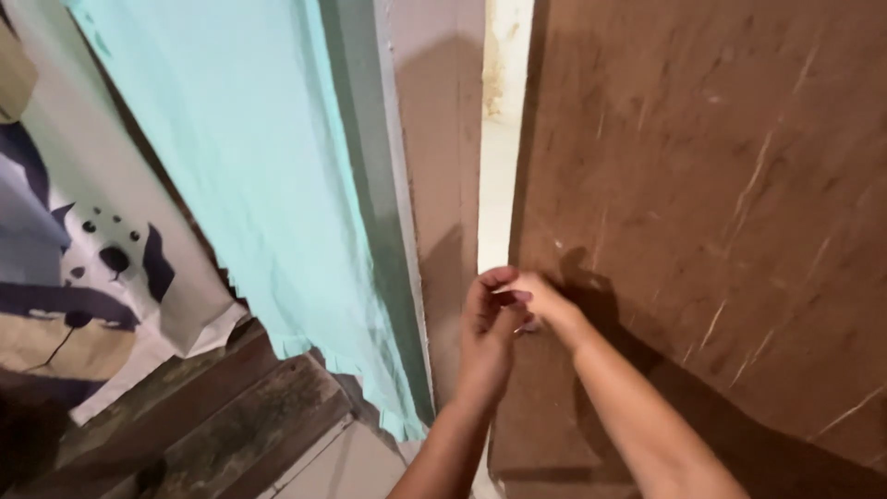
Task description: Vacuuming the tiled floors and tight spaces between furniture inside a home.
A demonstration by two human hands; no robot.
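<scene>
where the far left of the frame begins, a pale cloth printed with a spotted dog's head [111,254] hangs, its lower edge reaching down toward dark, rough wooden planks [231,407] in the lower left. just right of it a mint-green sheet [277,185] falls from the top edge down to the lower middle, its hem ragged beside the planks. next comes a grey-pink door frame [434,139], running top to bottom, and then a narrow bright gap [497,185] between the frame and the door's edge.

at the lower middle, the left hand [488,333] rises from the bottom edge with fingers curled inward – thumb and fingertips brought close together at the door's edge, just below the bright gap. the right hand [545,303] comes in from the lower right and meets it, fingers bent and touching the left hand's fingertips. whatever small thing sits between them at the door's edge is hidden by the fingers, so i cannot tell what either hand has hold of, if anything.

filling the right half of the frame is the brown door [721,203], its surface scored with pale scratches – both hands press near its left edge, and their shadow falls on the wood just right of them.
</scene>
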